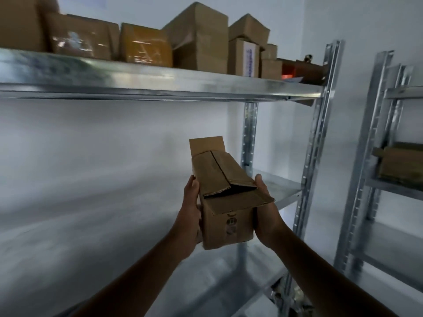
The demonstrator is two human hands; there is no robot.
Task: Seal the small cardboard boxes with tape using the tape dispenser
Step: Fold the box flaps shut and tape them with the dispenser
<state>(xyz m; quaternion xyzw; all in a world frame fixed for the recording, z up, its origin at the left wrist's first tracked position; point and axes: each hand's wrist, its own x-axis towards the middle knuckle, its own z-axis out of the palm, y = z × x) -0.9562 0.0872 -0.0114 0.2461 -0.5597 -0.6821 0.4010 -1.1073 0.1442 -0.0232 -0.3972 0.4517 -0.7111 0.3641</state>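
Flaps are the weak spot here, tbh. The small cardboard box [225, 202] is held up in the lower middle of the frame. It's clasped between the left hand [190, 216] on its left side and the right hand [266, 216] on its right side, with thumbs laid up along the top edges. No tape can be seen on it. The far flap [206, 145] is stuck straight up, the near flap [242, 202] is splayed toward the camera, and a dark gap is left under the folded side flaps. If the box gets tipped or squeezed too hard, those flaps could be popped open and whatever is inside (not visible) could be dumped. A squashed box would also be harder to tape square.

Room-wise, the upper shelf [160, 81] is seen across the top of the frame, loaded with bigger cardboard boxes [201, 37], so anything lifted high could be knocked against its metal lip. The perforated upright [315, 145] is found just right of the box, and a lower shelf [281, 191] corner is seen right behind the right hand, so a snag is possible there. A second rack [375, 133] is parked at the right edge. Open space is left toward the left and middle. A tape dispenser can't be picked out for sure.
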